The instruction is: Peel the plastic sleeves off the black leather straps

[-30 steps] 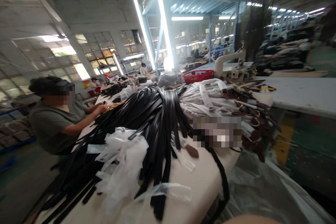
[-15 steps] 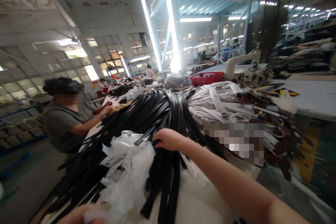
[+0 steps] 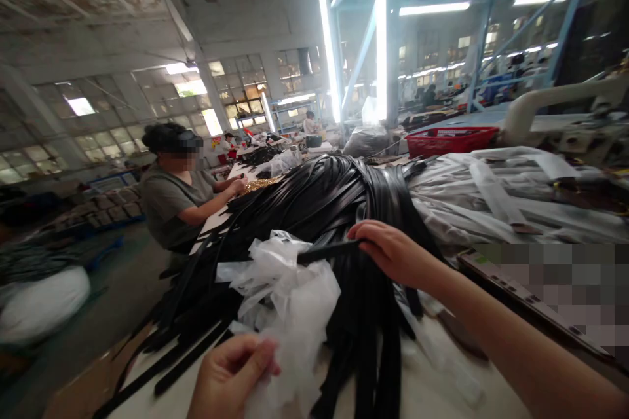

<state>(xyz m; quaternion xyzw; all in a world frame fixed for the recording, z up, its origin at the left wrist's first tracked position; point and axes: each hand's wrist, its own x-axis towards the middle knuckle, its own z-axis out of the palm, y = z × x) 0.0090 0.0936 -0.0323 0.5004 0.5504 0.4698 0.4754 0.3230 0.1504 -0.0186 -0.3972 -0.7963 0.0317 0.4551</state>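
Left hand has come up from the bottom of the frame, right hand now has a strap end lifted, and the view has swung to the right things' side less, so the co-worker sits further in.

Head view: right hand [image 3: 386, 252] holds a flat black leather-like strap [image 3: 327, 252] between thumb and fingers, over the worktop's middle; its free end lies against a crumpled heap of translucent white plastic film [image 3: 295, 301]. Left hand [image 3: 240, 366], near edge of the cream worktop [image 3: 432, 399], thumb and fingertips together; cannot tell if film is gripped. Large bundle of glossy black straps [image 3: 334, 196] behind. White-wrapped straps [image 3: 466, 193] toward right edge, red plastic basket [image 3: 449, 141] beyond. Co-worker in grey-green top [image 3: 167, 206] at left edge.
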